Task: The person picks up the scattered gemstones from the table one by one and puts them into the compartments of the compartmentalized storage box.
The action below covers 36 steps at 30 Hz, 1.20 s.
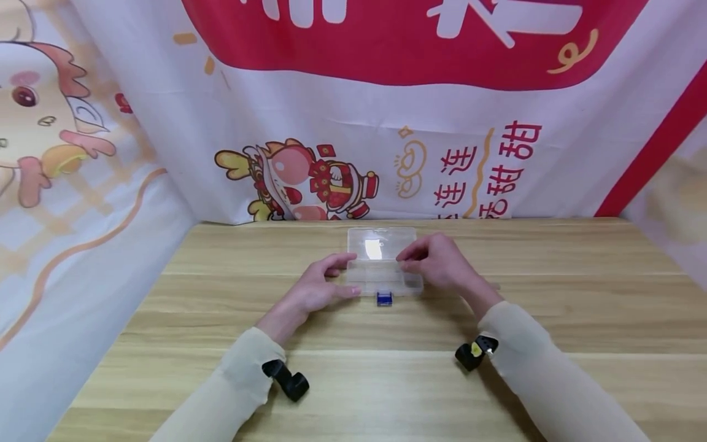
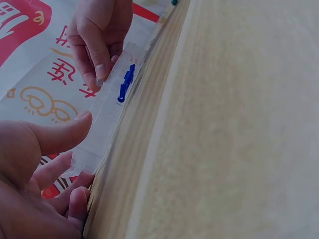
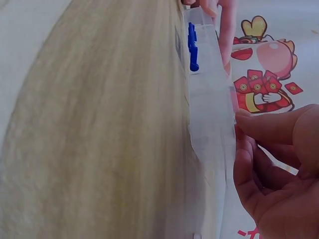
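A clear plastic compartment box lies on the table with its lid folded back flat. On its front is a blue latch, also seen in the left wrist view as a blue clip. My left hand holds the box's left end, thumb at the front corner and fingers along the back. Over the right part of the box, my right hand pinches a small clear plastic piece between thumb and finger. Most of that piece is hidden by the fingertips.
Wood-grain table extends around the box. A printed cloth hangs right behind the table's back edge. To the right of my right hand, a small pale piece lies on the table.
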Available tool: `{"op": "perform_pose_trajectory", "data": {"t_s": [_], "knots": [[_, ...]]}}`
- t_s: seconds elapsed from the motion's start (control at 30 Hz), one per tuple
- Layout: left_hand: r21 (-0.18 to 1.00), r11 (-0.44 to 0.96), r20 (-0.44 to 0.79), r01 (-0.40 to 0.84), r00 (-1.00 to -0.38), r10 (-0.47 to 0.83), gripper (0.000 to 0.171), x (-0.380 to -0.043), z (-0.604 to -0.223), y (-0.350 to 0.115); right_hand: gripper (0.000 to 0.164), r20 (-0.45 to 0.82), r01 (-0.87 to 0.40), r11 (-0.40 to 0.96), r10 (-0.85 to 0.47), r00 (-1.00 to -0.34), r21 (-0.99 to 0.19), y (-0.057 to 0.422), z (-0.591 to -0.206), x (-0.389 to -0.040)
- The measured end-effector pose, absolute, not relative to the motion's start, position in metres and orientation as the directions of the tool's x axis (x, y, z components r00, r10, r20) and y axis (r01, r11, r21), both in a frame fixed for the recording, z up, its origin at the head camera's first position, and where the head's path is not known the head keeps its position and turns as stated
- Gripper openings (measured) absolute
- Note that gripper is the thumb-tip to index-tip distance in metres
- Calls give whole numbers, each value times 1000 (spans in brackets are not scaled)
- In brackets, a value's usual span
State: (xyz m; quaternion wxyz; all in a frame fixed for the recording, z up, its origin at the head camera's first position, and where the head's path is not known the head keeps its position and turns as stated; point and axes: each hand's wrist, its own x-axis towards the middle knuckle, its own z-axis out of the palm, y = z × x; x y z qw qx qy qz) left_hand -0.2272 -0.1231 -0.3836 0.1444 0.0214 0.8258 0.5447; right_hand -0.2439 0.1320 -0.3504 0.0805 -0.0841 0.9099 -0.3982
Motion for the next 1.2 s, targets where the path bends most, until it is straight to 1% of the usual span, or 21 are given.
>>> {"op": "perform_pose_trajectory", "data": {"t_s": [0.13, 0.33, 0.9, 1.2], "knots": [[910, 401, -202, -107, -958, 202, 69, -227, -384, -124, 16, -88, -87, 686, -215, -973, -722, 129, -352, -245], [904, 410, -219, -124, -956, 193, 69, -227, -384, -126, 16, -100, -74, 691, -209, -973, -719, 124, -352, -245], [902, 412, -229, -130, -952, 201, 69, -228, -383, -122, 15, -195, -15, 751, -190, -962, -660, 124, -344, -249], [904, 409, -223, -128, -955, 195, 68, -227, -384, -123, 15, -190, -30, 752, -205, -960, -658, 123, -344, -251]]}}
